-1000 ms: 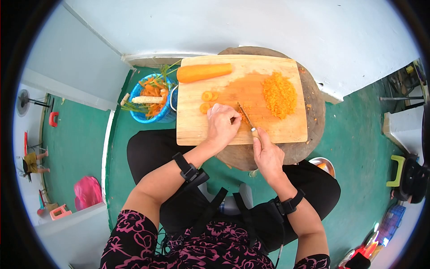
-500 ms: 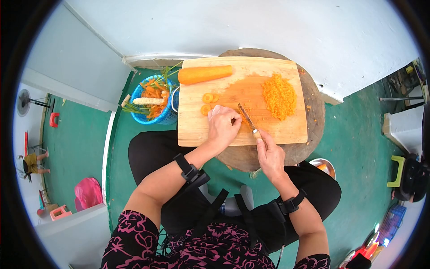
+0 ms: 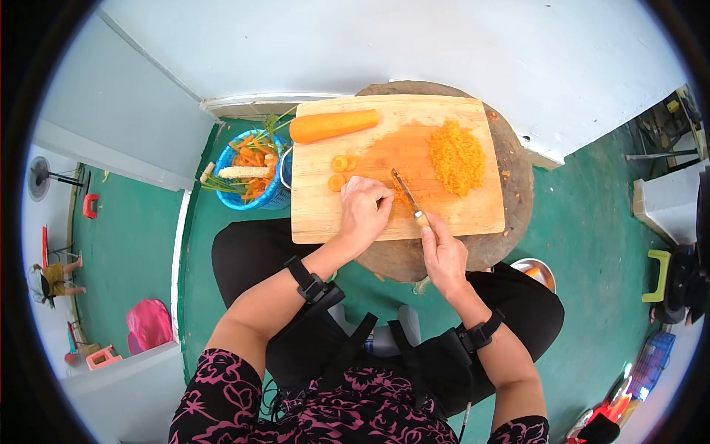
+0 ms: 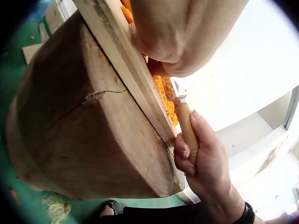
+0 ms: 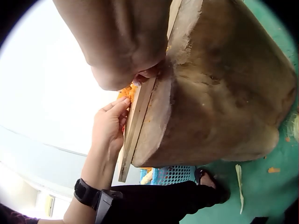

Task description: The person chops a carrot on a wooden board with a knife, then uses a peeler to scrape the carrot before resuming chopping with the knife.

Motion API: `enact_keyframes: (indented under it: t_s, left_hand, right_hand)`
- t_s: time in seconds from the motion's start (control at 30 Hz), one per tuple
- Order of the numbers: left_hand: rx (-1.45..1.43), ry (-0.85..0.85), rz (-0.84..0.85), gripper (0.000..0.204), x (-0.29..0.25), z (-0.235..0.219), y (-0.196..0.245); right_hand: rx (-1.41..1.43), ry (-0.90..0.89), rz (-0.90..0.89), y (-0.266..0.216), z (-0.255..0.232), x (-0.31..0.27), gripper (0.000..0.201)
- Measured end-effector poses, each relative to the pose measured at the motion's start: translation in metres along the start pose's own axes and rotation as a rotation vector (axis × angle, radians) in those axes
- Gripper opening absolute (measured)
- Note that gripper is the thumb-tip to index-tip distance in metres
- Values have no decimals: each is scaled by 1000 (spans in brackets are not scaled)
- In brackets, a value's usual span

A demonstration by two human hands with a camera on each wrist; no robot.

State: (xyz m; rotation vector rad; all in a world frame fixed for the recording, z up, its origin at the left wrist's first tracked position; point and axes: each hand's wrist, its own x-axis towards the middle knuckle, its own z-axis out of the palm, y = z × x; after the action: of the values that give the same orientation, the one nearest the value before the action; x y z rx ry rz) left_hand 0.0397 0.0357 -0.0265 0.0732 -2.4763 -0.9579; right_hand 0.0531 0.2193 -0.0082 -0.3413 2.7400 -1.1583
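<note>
My right hand [image 3: 446,255] grips the wooden handle of a knife [image 3: 409,194], its blade angled across the cutting board [image 3: 318,214]. Close to the left of the blade, the curled fingers of my left hand [image 3: 364,211] pinch small carrot pieces against the board, mostly hidden under the fingertips. Fine orange bits lie around the blade. A heap of chopped carrot [image 3: 456,159] sits on the right of the board. Carrot slices [image 3: 338,182] lie by the left hand, and a whole peeled carrot [image 3: 334,126] lies along the far left edge.
The board rests on a round wooden block [image 4: 60,121], overhanging it at the left. A blue basket [image 3: 275,196] of peelings stands left of the board, with a metal bowl [image 3: 546,275] beside the right knee. A white wall [image 3: 458,44] rises behind the block.
The head view has shifted slightly. The knife has moved only slightly, and both hands remain at nearly the same spots on the board. The chopped heap looks the same.
</note>
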Motion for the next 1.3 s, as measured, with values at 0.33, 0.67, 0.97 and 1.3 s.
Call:
enact_keyframes:
  t_s: [0.33,0.67,0.97,1.3]
  left_hand:
    - [0,20,-3,2,0,1,0]
    - [-29,28,-1,3,-1,2,-1]
    - [-22,43,20,2,0,1,-1]
    - [-50,70,18,4,-2,5,-3]
  right_hand:
    - [-42,14,-45,-4,-1,0,31]
    - [-120,43,-92,-4,2,0,32]
    - [29,-1,-27,0,0,0,32]
    - [-144,79,-136,-3,4,-1,30]
